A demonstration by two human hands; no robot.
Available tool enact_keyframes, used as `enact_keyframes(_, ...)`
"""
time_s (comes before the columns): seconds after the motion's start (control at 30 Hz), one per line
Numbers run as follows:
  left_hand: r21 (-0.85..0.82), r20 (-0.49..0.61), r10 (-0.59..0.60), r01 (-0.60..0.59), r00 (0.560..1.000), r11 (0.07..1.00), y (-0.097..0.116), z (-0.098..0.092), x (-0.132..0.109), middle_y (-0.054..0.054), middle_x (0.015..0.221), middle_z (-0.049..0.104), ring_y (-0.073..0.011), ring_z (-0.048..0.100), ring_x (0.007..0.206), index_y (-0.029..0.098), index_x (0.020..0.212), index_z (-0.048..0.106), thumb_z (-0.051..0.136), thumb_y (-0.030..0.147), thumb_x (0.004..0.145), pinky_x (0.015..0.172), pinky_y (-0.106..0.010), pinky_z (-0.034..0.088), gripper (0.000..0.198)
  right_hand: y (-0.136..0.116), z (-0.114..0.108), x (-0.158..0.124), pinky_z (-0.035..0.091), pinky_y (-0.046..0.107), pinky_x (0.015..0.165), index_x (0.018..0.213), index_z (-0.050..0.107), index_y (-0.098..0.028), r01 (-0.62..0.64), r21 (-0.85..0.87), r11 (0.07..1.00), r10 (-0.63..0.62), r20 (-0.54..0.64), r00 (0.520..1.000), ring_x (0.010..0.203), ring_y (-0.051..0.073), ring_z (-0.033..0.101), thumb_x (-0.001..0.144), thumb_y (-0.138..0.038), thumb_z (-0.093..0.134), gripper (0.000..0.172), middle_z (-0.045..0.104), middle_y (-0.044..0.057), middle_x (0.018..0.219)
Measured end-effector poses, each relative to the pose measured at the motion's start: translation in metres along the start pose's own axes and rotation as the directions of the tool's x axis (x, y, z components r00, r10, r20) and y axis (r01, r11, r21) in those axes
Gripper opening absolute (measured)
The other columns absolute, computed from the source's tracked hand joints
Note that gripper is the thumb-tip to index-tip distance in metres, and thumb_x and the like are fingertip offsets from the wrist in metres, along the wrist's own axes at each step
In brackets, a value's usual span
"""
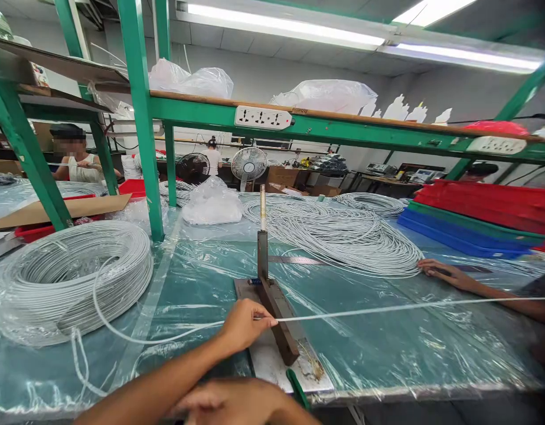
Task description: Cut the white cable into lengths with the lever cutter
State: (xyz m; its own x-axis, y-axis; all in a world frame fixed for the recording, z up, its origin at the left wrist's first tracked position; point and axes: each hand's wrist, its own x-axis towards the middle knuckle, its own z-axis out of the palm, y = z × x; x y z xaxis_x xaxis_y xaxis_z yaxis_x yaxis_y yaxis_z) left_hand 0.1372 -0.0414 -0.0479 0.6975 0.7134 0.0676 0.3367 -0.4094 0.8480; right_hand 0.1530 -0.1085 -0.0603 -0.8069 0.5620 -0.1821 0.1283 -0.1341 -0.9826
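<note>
My left hand (248, 323) is closed in a pinch on a thin white cable (343, 315), just beside the dark bar of a hand-lever cutter (278, 327). The cutter stands on a metal base plate, its handle pointing up. Leftward, the cable sags toward a large plastic-wrapped coil (72, 277); rightward, it runs taut out of view. Low in the picture, my right hand (232, 401) lies below my left forearm. It is blurred and partly cut off, so its grip cannot be made out. A green-handled tool (297, 388) lies at the base plate's front edge.
A co-worker's hand (440, 273) touches a wide heap of loose cable (334, 233) at the right. Red, green and blue trays (471, 230) are stacked beyond it. Green shelf posts (142, 118) rise at left. A steel ruler (299, 260) lies behind the cutter.
</note>
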Motion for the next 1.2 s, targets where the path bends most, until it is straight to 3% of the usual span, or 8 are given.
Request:
enact_keyframes(0.07, 0.051, 0.007, 0.031, -0.031, 1.000, 0.998, 0.000, -0.001, -0.001, -0.006, 0.070, 0.070, -0.0182, 0.061, 0.066, 0.012, 0.080, 0.074, 0.049, 0.033, 0.080, 0.059, -0.023, 0.044, 0.032, -0.039, -0.020, -0.037, 0.043, 0.015, 0.052, 0.092, 0.068, -0.012, 0.037, -0.118, 0.992, -0.016, 0.176, 0.984, 0.059, 0.008, 0.057, 0.073, -0.062, 0.056, 0.055, 0.062, 0.003, 0.068)
enact_keyframes(0.13, 0.111, 0.031, 0.051, -0.054, 0.998, 0.992, 0.002, 0.001, -0.004, -0.006, 0.065, 0.067, -0.0199, 0.060, 0.062, 0.013, 0.076, 0.072, 0.046, 0.029, 0.080, 0.054, -0.026, 0.043, 0.031, -0.081, -0.059, -0.065, 0.045, 0.019, 0.049, 0.103, 0.065, -0.011, 0.099, -0.066, 0.993, -0.105, -0.096, 0.990, 0.053, 0.010, 0.058, 0.080, -0.054, 0.053, 0.050, 0.062, 0.003, 0.065)
enact_keyframes(0.17, 0.128, 0.036, 0.051, -0.055, 0.998, 0.990, 0.004, 0.002, -0.005, -0.007, 0.066, 0.068, -0.0209, 0.060, 0.064, 0.014, 0.075, 0.072, 0.046, 0.026, 0.080, 0.055, -0.027, 0.043, 0.029, -0.099, -0.084, -0.074, 0.043, 0.019, 0.047, 0.105, 0.064, -0.012, 0.179, -0.118, 0.977, -0.212, -0.401, 0.891, 0.049, 0.009, 0.056, 0.082, -0.050, 0.055, 0.045, 0.062, 0.002, 0.064)
enact_keyframes(0.23, 0.133, 0.021, 0.025, -0.027, 0.999, 0.991, 0.005, 0.006, -0.006, -0.008, 0.072, 0.069, -0.0222, 0.061, 0.070, 0.015, 0.077, 0.070, 0.048, 0.019, 0.078, 0.060, -0.029, 0.042, 0.022, -0.125, -0.141, -0.081, 0.038, 0.016, 0.042, 0.104, 0.062, -0.014, 0.228, -0.181, 0.957, -0.265, -0.863, 0.430, 0.042, 0.007, 0.050, 0.082, -0.042, 0.060, 0.036, 0.059, -0.002, 0.057)
enact_keyframes(0.33, 0.110, 0.004, -0.036, 0.036, 0.999, 0.993, 0.001, 0.012, -0.001, -0.010, 0.077, 0.069, -0.0204, 0.060, 0.071, 0.011, 0.083, 0.070, 0.047, 0.016, 0.078, 0.061, -0.028, 0.040, 0.023, -0.141, -0.216, -0.074, 0.030, 0.014, 0.036, 0.098, 0.058, -0.012, 0.192, -0.123, 0.974, -0.164, -0.962, 0.218, 0.036, 0.003, 0.039, 0.092, -0.033, 0.048, 0.024, 0.049, -0.006, 0.053)
enact_keyframes(0.47, 0.042, 0.008, -0.058, 0.058, 0.998, 0.997, -0.010, 0.017, 0.008, -0.008, 0.081, 0.070, -0.0176, 0.059, 0.074, 0.011, 0.090, 0.071, 0.053, 0.030, 0.080, 0.061, -0.024, 0.039, 0.028, -0.140, -0.256, -0.062, 0.030, 0.012, 0.037, 0.088, 0.055, -0.009, 0.152, -0.024, 0.988, -0.069, -0.950, 0.303, 0.039, 0.001, 0.035, 0.096, -0.035, 0.041, 0.030, 0.047, -0.006, 0.060)
enact_keyframes(0.8, 0.027, -0.066, -0.118, 0.120, 0.991, 0.992, -0.002, 0.020, 0.016, -0.004, 0.066, 0.063, -0.0152, 0.051, 0.062, 0.012, 0.071, 0.070, 0.057, 0.018, 0.072, 0.057, -0.026, 0.030, 0.014, -0.156, -0.245, -0.076, 0.021, 0.011, 0.039, 0.086, 0.055, -0.008, 0.189, 0.076, 0.979, -0.008, -0.913, 0.408, 0.032, -0.002, 0.030, 0.087, -0.058, 0.028, 0.057, 0.041, -0.008, 0.047)
enact_keyframes(1.2, -0.162, -0.094, -0.254, 0.237, 0.963, 0.958, -0.022, 0.037, 0.034, 0.006, 0.048, 0.039, -0.0090, 0.039, 0.050, 0.017, 0.050, 0.045, 0.066, 0.040, 0.067, 0.049, -0.023, 0.023, 0.036, -0.120, -0.107, -0.179, 0.045, 0.016, 0.042, 0.088, 0.052, -0.019, 0.208, 0.228, 0.951, 0.108, -0.877, 0.469, 0.048, 0.011, 0.057, 0.089, -0.051, 0.044, 0.033, 0.063, 0.003, 0.064)
